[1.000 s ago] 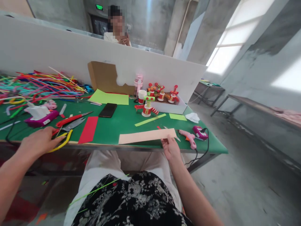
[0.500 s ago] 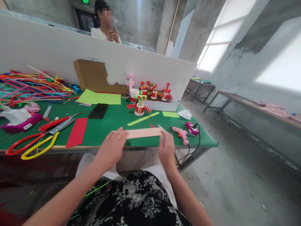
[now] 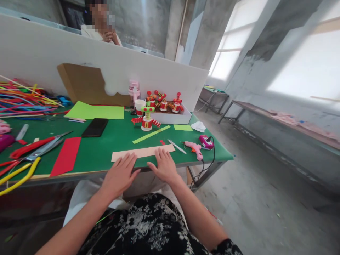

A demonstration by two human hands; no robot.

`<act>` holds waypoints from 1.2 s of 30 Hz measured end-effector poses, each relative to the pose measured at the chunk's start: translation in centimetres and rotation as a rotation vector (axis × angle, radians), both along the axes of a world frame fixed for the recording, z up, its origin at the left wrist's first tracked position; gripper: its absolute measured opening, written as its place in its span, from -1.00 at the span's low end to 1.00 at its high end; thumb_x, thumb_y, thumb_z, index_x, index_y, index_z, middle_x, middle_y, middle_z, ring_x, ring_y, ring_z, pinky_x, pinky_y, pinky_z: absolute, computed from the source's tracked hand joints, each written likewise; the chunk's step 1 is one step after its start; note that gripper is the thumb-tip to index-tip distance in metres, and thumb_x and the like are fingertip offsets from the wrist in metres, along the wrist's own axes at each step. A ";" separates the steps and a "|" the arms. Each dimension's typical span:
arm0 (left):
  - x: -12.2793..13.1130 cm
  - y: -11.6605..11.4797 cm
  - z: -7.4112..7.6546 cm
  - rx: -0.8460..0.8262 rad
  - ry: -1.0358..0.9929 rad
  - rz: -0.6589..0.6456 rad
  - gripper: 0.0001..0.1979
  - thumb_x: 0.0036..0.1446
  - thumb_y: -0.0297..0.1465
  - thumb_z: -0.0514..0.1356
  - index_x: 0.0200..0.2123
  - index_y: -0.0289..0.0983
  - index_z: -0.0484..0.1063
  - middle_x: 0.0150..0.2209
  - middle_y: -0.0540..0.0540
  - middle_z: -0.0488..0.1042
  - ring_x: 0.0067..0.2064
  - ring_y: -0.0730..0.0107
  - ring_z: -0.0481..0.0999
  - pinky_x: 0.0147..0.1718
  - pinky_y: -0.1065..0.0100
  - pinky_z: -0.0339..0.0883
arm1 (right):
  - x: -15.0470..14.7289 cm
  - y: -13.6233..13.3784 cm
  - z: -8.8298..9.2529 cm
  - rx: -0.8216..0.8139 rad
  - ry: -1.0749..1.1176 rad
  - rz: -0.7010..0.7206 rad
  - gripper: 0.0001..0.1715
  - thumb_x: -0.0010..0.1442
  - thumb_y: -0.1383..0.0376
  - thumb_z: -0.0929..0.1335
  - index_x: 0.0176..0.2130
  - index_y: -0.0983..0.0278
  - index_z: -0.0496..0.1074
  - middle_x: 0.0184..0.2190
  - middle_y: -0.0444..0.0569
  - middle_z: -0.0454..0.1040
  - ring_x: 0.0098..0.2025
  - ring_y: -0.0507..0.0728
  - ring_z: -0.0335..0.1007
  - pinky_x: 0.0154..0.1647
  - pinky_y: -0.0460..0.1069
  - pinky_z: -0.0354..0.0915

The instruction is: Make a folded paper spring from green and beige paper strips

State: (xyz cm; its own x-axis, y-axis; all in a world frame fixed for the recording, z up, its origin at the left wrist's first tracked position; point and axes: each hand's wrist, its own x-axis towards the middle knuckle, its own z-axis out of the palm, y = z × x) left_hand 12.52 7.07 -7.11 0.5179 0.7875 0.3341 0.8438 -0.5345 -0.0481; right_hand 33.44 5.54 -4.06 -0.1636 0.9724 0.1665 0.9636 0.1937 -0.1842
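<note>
A strip of pale peach paper [image 3: 145, 151] lies along the front edge of the green table. My left hand [image 3: 120, 173] rests flat on its left part, fingers stretched out. On its right part lies my right hand [image 3: 164, 164], also flat, with the thumb spread out to the left. Just right of the strip is a white pen [image 3: 177, 146], close to a pink glue gun [image 3: 194, 148]. Behind the strip are a narrow light-green paper strip [image 3: 151, 134] and a paper-cup figure [image 3: 146, 123] with red folded arms and a green head.
To the left lie a red paper piece [image 3: 66, 156], large scissors [image 3: 39, 150] and a black phone [image 3: 95, 127]. A white box [image 3: 183, 118] holds several similar figures. Colourful pipe cleaners [image 3: 23, 99] fill the back left. A person [image 3: 101, 24] is behind the white partition [image 3: 159, 67].
Both hands have come down flat onto the peach strip, the right one moving inward from the strip's right end. The view has turned to the right.
</note>
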 end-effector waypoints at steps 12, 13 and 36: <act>-6.4 -0.8 0.9 0.001 -0.022 0.151 -0.47 0.34 -0.26 -0.15 0.24 -0.31 0.33 0.29 -0.16 0.31 0.34 -0.06 0.22 0.24 -0.19 0.06 | 2.6 -0.7 0.2 0.016 -0.053 -0.224 -0.13 0.38 -0.05 0.13 0.32 0.60 0.12 0.34 0.38 0.12 0.41 0.39 -0.02 0.40 0.26 -0.13; -6.5 -0.7 1.0 0.002 -0.014 0.152 -0.47 0.33 -0.26 -0.14 0.23 -0.30 0.33 0.29 -0.15 0.32 0.34 -0.07 0.21 0.24 -0.19 0.06 | 2.4 -0.8 0.2 0.033 -0.043 -0.259 -0.12 0.38 -0.05 0.14 0.31 0.64 0.13 0.33 0.40 0.14 0.40 0.41 0.00 0.40 0.28 -0.14; -11.2 1.9 3.4 -0.006 -0.051 0.127 -0.50 0.35 -0.18 -0.09 0.23 -0.19 0.33 0.27 -0.09 0.37 0.31 0.07 0.28 0.19 0.02 0.24 | 4.0 2.5 1.1 -0.009 -0.021 0.013 -0.23 0.37 -0.01 0.15 0.34 0.42 0.14 0.35 0.21 0.13 0.42 0.33 -0.02 0.40 0.33 -0.07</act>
State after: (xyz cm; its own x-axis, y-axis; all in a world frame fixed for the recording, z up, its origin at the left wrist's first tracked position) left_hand 1.36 9.01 -3.75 0.3966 0.8477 0.3523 0.9059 -0.4236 -0.0006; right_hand 37.40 8.02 -3.00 -0.1794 0.9717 0.1538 0.9648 0.2043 -0.1655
